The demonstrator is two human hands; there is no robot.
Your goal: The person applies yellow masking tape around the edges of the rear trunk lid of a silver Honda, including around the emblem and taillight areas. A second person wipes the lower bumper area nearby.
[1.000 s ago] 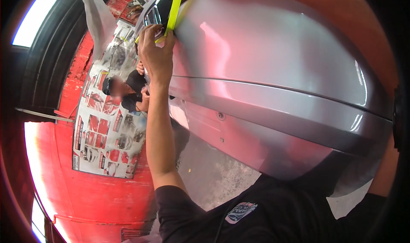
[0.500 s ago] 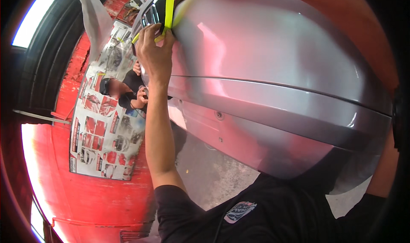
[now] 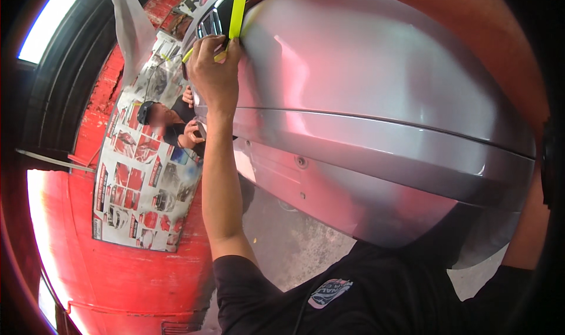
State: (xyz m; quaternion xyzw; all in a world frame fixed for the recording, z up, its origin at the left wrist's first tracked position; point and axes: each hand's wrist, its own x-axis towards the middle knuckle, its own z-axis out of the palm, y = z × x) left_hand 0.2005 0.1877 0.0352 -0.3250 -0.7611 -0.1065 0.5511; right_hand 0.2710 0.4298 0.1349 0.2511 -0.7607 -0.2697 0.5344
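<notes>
A glossy grey car body panel [image 3: 365,58] curves across the view, with a long crease and seam along its lower part. At its far left end my left hand [image 3: 215,73] is closed, thumb and fingers pinching bright yellow masking tape [image 3: 238,14]. The strip runs upward from my fingertips, beside a dark glossy part with silver bars [image 3: 210,26]. A short yellow piece also shows left of my fingers. My right forearm [image 3: 471,17] arches over the panel along the top edge. My right hand is mostly cut off at the top, near the strip's upper end, its fingers hidden.
Another person [image 3: 176,120] in a dark cap and shirt works behind the panel's left end, holding a small dark object. A picture poster [image 3: 135,205] hangs on a red wall [image 3: 129,282]. Grey concrete floor [image 3: 282,241] shows below the panel.
The view has shifted slightly. My left hand stays on the tape, a touch lower, and the other person's head and hand have moved a little.
</notes>
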